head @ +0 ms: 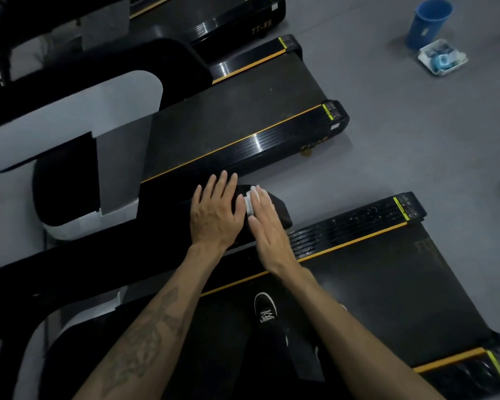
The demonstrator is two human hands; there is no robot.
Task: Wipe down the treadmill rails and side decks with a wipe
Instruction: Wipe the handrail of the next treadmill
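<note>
A crumpled white wipe (250, 201) lies on the rounded end of the treadmill's black rail (274, 210), above the wet ribbed side deck (350, 228).

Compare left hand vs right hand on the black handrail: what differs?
The left hand lies bare on the black padded treadmill handrail, fingers spread; the right hand presses a white folded wipe against it. The left hand sits nearer the console end; the right hand sits nearer the rail's rounded tip. Both hands are flat, palms down, fingers straight.
</note>
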